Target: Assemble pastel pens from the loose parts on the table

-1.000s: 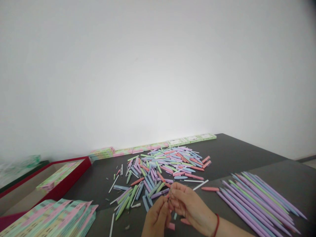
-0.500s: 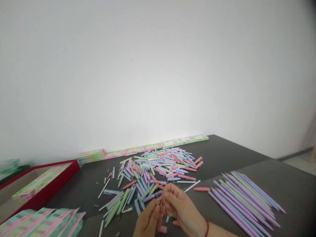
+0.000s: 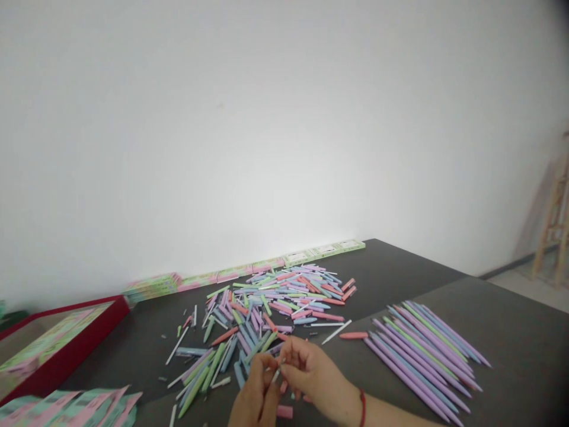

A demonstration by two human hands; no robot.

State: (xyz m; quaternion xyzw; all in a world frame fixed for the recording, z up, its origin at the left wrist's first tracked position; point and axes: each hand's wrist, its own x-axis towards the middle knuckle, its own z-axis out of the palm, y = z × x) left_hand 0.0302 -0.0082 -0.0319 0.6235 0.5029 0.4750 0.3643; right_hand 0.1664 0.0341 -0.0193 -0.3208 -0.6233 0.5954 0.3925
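Observation:
My left hand point(image 3: 256, 392) and my right hand point(image 3: 315, 375) meet low in the middle of the head view, fingertips close together. Both are closed in a pinch around a small thin white piece point(image 3: 275, 375); its exact kind is too small to make out. A red band point(image 3: 363, 407) circles my right wrist. Just beyond the hands spreads a heap of loose pastel pen parts point(image 3: 249, 332) in purple, blue, green and coral, with thin white sticks point(image 3: 336, 333) among them. Under my fingers lies a pink piece point(image 3: 285, 411), partly covered.
Several long pastel pencil-shaped pens point(image 3: 418, 362) lie in a row at the right, with a coral part point(image 3: 354, 335) beside them. A red-rimmed box point(image 3: 95, 332) and printed packets point(image 3: 75, 409) are at the left. Flat printed boxes point(image 3: 302, 256) line the wall. A wooden stand point(image 3: 553, 231) is far right.
The view has turned slightly right, so everything sits a little further left. My hands stay together, and a thin white piece now shows between the fingers.

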